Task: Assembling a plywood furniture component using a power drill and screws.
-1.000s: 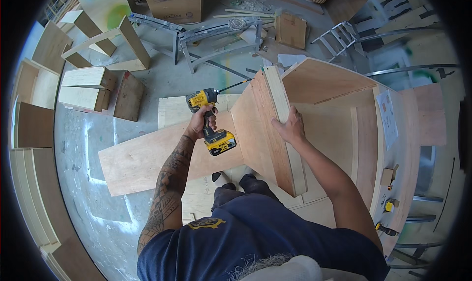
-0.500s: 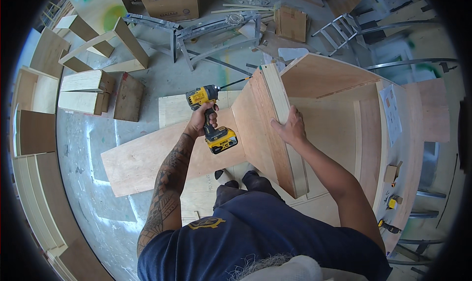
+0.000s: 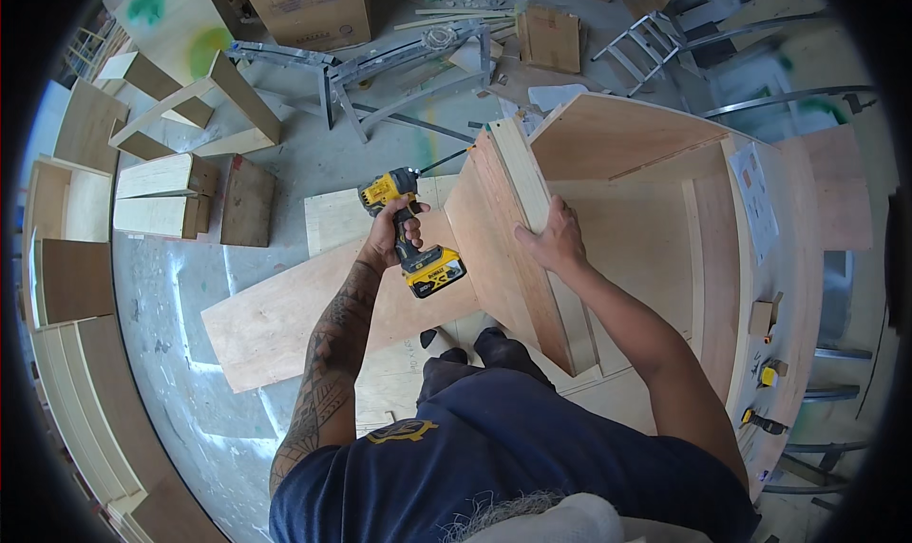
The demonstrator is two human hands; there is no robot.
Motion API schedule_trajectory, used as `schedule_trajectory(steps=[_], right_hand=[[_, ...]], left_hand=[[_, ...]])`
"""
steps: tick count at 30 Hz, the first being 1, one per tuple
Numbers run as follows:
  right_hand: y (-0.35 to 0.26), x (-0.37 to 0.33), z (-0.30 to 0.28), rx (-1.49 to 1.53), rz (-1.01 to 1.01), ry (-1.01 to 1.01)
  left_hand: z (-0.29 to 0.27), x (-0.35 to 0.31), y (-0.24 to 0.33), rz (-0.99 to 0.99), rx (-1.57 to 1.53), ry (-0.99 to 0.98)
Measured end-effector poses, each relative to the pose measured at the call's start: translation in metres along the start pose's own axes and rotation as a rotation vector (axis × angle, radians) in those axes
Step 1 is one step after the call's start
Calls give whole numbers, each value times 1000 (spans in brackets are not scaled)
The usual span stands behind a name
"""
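Observation:
My left hand is closed round the grip of a yellow and black cordless impact driver. Its long, thin bit points away to the right, and the tip meets or nearly meets the far end of a reddish wooden strip. This strip runs along a pale wooden edge of a large plywood box. My right hand grips that pale edge about midway, thumb over the near side. What its fingertips press on inside the box is hidden. A tapered plywood panel lies to the left.
Metal trestles and a cardboard box stand at the back, with a small ladder at far right. Plywood boxes sit on the left floor. A second yellow and black tool lies on the panel at right.
The whole view has shifted slightly. Both hands keep their holds, and the driver's bit stays at the far end of the wooden strip.

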State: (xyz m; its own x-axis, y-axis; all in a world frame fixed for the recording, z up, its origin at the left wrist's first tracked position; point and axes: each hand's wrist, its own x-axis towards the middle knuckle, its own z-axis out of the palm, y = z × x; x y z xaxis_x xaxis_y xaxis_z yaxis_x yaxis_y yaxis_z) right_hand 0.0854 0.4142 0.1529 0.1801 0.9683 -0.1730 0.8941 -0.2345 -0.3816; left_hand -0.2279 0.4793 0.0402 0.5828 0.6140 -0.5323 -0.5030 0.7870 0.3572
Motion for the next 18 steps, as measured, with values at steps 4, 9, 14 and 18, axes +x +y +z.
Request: schedule_trajectory(steps=[4,9,14,18], right_hand=[[-10,-3,-3,1,28,1],[-9,-5,-3,-9,59,24],[-8,-5,-11,0,110,32],[-11,-3,-13,7,59,48]], left_hand=[[-1,-4,-13,78,7,-6],[-9,-28,-58,184,-112,-25],[-24,-86,-127,166,-31,164],[-48,-147,-184,113,84,270]])
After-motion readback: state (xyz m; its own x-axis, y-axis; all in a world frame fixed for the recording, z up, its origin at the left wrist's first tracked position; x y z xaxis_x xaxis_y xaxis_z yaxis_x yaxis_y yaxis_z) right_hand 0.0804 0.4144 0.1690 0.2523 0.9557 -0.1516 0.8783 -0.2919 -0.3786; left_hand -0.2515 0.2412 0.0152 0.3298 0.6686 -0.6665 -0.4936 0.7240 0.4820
